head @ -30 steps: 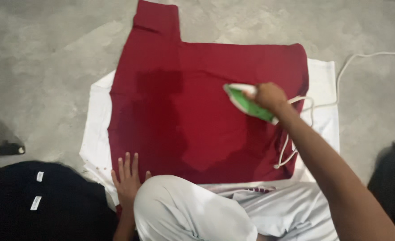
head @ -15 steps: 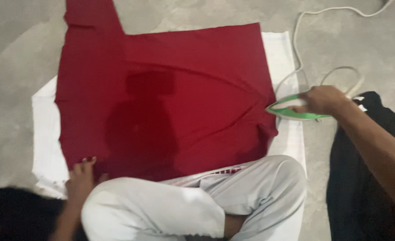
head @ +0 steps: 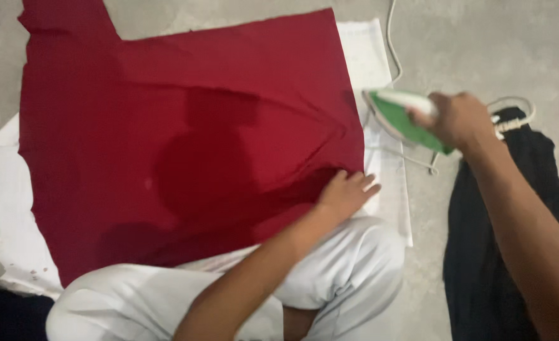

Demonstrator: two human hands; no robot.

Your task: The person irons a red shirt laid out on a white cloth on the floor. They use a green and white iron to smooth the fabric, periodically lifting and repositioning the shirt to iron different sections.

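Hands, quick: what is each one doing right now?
Left hand: open, flat on the red shirt at its right edge.
Right hand: closed on the green and white iron.

we see a matt red cloth garment (head: 184,145) on a white woven sheet (head: 8,208), a smooth, slightly glossy green and white plastic iron (head: 405,117), a dull dark fabric (head: 500,252), and a rough grey concrete floor (head: 481,44).

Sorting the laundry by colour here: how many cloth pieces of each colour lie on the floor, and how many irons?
Red garment: 1
White cloth under it: 1
Dark garment at right: 1
Dark cloth at the bottom left corner: 1
Green and white iron: 1
Total: 5
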